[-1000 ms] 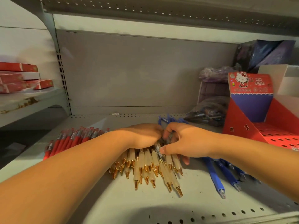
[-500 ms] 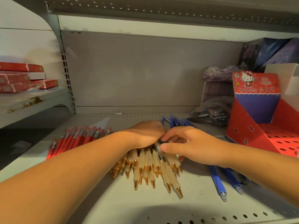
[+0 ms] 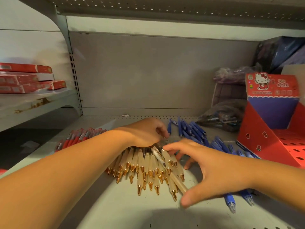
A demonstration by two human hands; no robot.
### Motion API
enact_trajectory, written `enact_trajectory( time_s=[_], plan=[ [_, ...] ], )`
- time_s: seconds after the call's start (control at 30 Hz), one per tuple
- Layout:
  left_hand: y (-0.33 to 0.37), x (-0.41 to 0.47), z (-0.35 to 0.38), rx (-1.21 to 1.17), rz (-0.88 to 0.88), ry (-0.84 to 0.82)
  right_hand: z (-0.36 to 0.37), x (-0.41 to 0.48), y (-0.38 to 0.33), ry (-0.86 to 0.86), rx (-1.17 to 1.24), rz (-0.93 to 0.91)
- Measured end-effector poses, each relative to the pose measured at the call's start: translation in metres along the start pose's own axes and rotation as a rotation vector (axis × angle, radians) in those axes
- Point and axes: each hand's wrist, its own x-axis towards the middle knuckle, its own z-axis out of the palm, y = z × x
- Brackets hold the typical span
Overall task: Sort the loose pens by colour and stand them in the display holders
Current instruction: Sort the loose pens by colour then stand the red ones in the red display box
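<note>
Several cream pens with gold tips [image 3: 145, 169] lie fanned out on the grey shelf [image 3: 115, 209], tips toward me. My left hand [image 3: 146, 132] rests curled over their far ends. My right hand [image 3: 208, 172] hovers spread over the right side of the bunch, fingers apart, thumb by a cream pen's tip. A silver pen [image 3: 158, 156] lies across the cream ones. Red pens [image 3: 77, 138] lie in a row at the left, partly behind my left forearm. Blue pens [image 3: 194, 131] lie scattered at the right. A red Hello Kitty display holder [image 3: 270, 123] with a perforated tray stands far right.
Plastic bags of pens [image 3: 222, 116] and a purple box [image 3: 229, 95] sit at the back right. Red flat boxes [image 3: 24, 78] are stacked on the neighbouring shelf to the left. An upper shelf [image 3: 165, 9] hangs low overhead.
My right hand has pulled back toward me and opened its fingers, coming off the bunch's far ends. The left hand has stayed on the cream pens. The camera has shifted slightly.
</note>
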Motion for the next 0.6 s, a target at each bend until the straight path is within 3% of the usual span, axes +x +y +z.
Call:
enact_trajectory(
  time_s=[0.3, 0.6],
  plan=[
    [-0.008, -0.001, 0.008, 0.051, -0.104, -0.071, 0.011, 0.015, 0.035, 0.106, -0.199, -0.08],
    [-0.004, 0.0, 0.017, 0.088, -0.18, 0.034, 0.016, 0.008, -0.019, 0.184, -0.189, -0.021]
  ],
)
